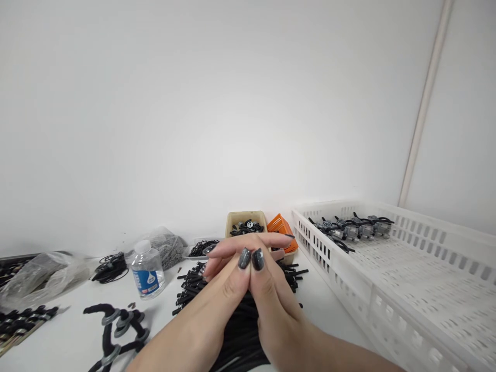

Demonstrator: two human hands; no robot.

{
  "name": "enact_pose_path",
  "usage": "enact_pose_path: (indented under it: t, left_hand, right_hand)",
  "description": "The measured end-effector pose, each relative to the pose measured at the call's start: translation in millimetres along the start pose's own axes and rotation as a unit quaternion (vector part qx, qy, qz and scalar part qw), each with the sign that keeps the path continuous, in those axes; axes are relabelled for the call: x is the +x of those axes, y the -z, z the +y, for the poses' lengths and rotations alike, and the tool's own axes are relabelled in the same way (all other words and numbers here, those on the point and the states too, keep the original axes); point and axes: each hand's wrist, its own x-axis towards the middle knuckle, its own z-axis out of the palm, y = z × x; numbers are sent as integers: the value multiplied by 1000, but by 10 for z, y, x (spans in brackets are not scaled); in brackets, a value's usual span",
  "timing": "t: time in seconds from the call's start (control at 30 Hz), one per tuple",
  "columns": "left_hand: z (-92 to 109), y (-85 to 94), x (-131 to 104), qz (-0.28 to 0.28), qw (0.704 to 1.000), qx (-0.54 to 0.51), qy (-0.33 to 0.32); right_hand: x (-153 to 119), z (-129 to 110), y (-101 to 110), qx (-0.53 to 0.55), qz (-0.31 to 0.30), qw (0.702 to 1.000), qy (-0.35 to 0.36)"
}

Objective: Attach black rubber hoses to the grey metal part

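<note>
Clasping left hand and right hand, fingers together, above black tubes on the bench, short of its back edge.

Tubes lie between the bottle and the crate.

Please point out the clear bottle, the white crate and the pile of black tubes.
Clear bottle (146, 279): head view, on its label.
White crate (357, 296): head view, on its left wall.
Pile of black tubes (241, 335): head view, on its lower middle.
</note>
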Motion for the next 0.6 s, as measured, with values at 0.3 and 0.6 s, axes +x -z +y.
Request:
enact_pose_path:
  t: [0.3, 0.6]
  left_hand:
    - [59, 14, -57, -34, 999, -42, 1]
    - [171, 70, -60, -77, 997, -8, 10]
  right_hand:
    - [-7, 3, 11, -11, 3, 1000, -10]
    - [-10, -3, -7, -6, 16, 1000, -8]
